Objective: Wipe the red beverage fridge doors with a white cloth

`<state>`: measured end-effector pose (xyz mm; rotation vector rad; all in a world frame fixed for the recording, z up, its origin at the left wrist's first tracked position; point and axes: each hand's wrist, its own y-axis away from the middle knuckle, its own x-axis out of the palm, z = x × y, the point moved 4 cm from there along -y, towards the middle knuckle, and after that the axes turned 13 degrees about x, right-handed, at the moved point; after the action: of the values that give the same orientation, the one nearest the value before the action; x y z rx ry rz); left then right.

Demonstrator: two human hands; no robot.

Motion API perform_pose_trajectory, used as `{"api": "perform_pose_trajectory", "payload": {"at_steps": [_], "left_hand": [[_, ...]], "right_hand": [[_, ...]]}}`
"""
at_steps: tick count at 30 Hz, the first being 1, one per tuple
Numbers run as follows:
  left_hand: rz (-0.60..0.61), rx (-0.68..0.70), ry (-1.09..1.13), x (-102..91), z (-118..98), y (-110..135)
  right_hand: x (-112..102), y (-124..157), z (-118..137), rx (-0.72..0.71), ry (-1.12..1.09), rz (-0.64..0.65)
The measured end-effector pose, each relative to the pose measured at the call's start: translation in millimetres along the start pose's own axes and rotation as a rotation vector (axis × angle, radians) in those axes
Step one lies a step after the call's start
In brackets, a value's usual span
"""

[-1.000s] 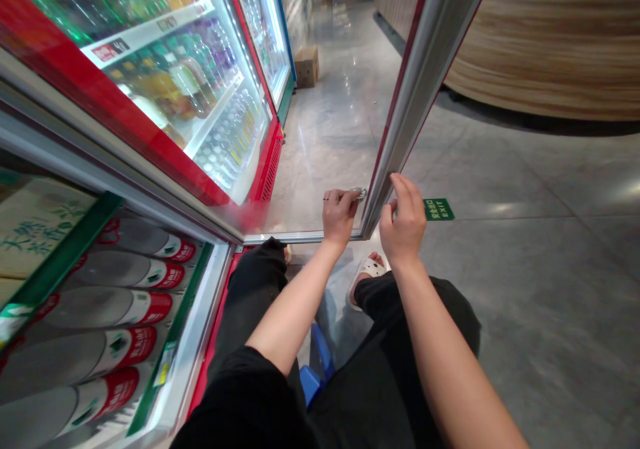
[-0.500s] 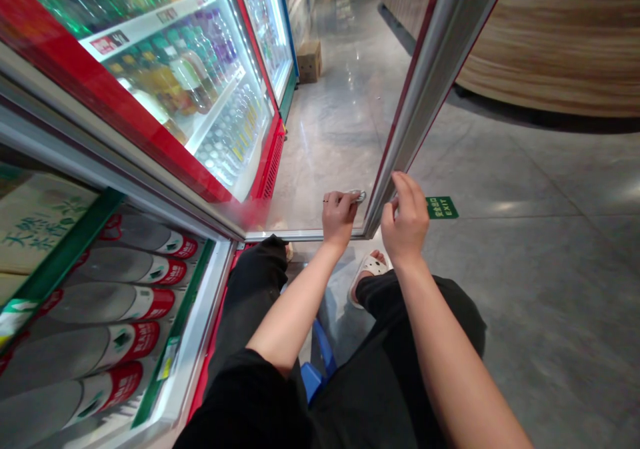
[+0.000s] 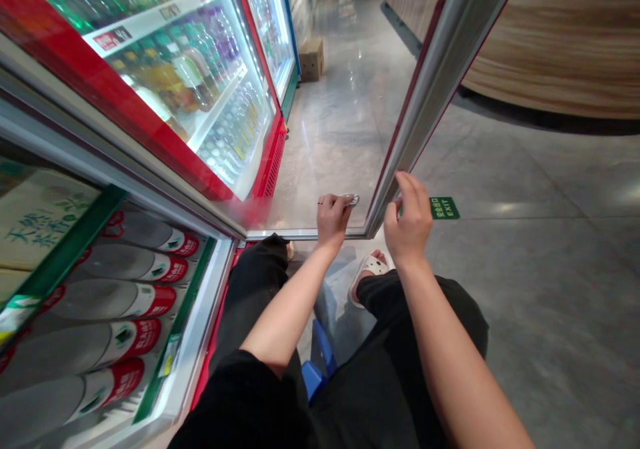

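Note:
A glass door (image 3: pixel 340 136) in a grey metal frame (image 3: pixel 430 102) stands open in front of me. My left hand (image 3: pixel 332 221) is at the low part of the pane, its fingers closed on a small whitish-silvery object (image 3: pixel 354 200). What this object is, I cannot make out. My right hand (image 3: pixel 410 226) grips the outer edge of the door frame near its bottom corner, fingers bent round it and thumb on the near side.
Large bottles with red labels (image 3: pixel 145 332) lie on the fridge shelf at left. Behind the glass stands a red drinks fridge (image 3: pixel 273 159). A carton (image 3: pixel 311 59) is farther back. A wood-grain counter (image 3: pixel 560 56) and a green exit sign (image 3: pixel 445 208) are at right; a blue stool (image 3: pixel 314 379) is beneath me.
My left hand has slid a little to the left along the low glass with the small silvery object. My right hand stays on the door frame.

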<state>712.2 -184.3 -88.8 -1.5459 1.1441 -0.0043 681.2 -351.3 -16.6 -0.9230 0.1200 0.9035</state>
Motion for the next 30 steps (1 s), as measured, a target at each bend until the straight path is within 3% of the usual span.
{"api": "perform_pose_trajectory", "payload": {"at_steps": [6, 10, 18, 25, 30], "left_hand": [[-0.012, 0.070, 0.028, 5.0, -18, -20], [0.040, 0.070, 0.024, 8.0, -11, -12], [-0.155, -0.065, -0.007, -39.3, 18, -1], [-0.005, -0.070, 0.005, -35.5, 27, 18], [-0.090, -0.133, -0.013, -49.0, 36, 23]], "right_hand": [[5, 1, 1, -0.008, 0.010, 0.014], [6, 3, 3, -0.006, 0.020, 0.023], [9, 10, 19, -0.087, -0.032, 0.118], [24, 15, 33, -0.169, -0.062, 0.288], [25, 15, 34, -0.155, -0.046, 0.309]]}}
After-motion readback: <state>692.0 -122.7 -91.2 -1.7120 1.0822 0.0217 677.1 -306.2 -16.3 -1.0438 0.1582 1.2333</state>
